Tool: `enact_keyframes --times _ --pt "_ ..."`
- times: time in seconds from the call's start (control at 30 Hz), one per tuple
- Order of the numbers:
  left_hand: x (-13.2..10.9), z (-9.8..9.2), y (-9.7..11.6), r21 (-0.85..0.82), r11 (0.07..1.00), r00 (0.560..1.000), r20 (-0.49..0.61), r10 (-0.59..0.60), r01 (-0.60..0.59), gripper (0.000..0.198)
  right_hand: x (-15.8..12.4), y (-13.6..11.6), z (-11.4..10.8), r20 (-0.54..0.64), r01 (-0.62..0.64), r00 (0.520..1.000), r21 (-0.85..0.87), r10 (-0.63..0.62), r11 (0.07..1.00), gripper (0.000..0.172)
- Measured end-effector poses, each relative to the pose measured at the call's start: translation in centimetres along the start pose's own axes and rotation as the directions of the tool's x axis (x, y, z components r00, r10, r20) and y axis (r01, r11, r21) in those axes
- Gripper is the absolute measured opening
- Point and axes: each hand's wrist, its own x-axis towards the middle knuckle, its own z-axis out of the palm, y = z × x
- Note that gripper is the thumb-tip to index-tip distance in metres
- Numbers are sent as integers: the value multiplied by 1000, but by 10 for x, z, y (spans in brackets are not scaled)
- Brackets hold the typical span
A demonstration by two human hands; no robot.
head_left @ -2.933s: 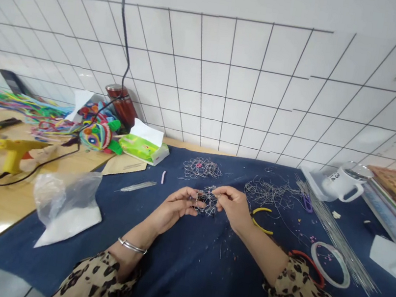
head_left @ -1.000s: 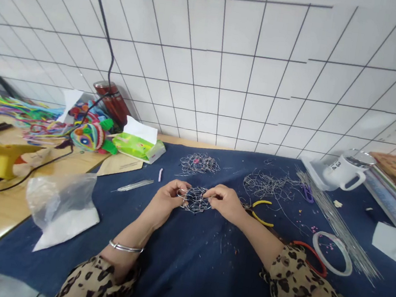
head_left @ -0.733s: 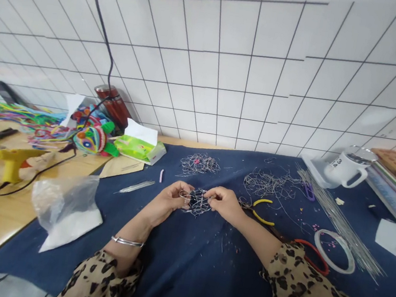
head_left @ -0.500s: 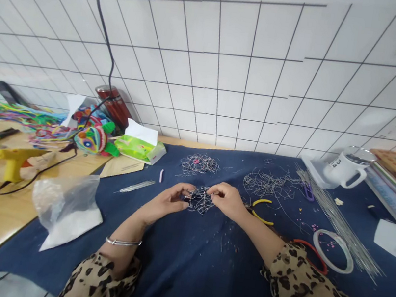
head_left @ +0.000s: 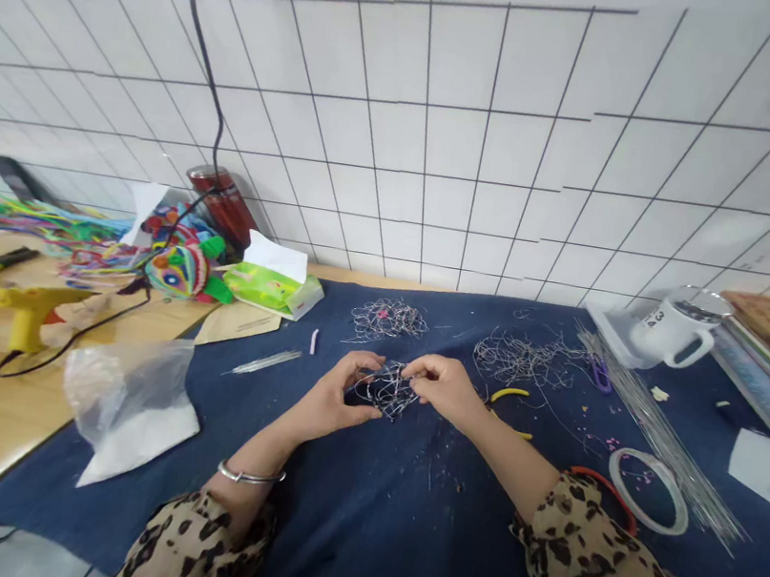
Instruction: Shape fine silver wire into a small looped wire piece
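Between my two hands is an openwork tangle of silvery wire [head_left: 390, 390], held just over the dark blue cloth [head_left: 386, 520]. My left hand [head_left: 334, 395] grips its left side, thumb below and fingers above. At the upper right of the wire piece, my right hand [head_left: 441, 386] pinches it with thumb and fingertips. Behind the hands lies a loose heap of wire [head_left: 387, 320] with a small pink bit in it. A larger wire heap [head_left: 526, 358] sits to the right. Yellow-handled pliers [head_left: 510, 394] are partly hidden under my right forearm.
Long straight wires [head_left: 659, 436], a clear coil [head_left: 646, 520] and a white mug [head_left: 675, 327] stand to the right. On the left are a plastic bag [head_left: 128, 405], a tissue pack [head_left: 270, 286] and a yellow glue gun [head_left: 30, 313]. A tiled wall rises behind.
My left hand has spread a little wider around the wire piece, its thumb shifting right and down. The wire piece has turned slightly. My right forearm covers more of the pliers.
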Motion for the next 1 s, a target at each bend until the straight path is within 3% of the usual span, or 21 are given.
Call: enact_keyframes --times 0.13,0.33,0.57,0.73,1.0 --pt "0 -3 1 -129 992 1000 14 1 1 52 -3 -8 -1 14 -88 996 167 87 982 19" --pt "2 -5 2 -211 978 999 -42 -4 -5 47 -3 -6 1 18 -95 995 330 94 939 16" --pt "1 -3 4 -276 960 996 -70 -63 42 49 -5 -11 -2 85 -45 996 318 19 947 18" --pt "1 -1 9 -303 952 997 -60 -56 35 50 -5 -12 -3 24 -24 1000 236 19 972 21" --pt "0 0 14 -264 964 989 -136 -59 21 31 -1 -3 -1 52 -85 996 326 72 942 16"
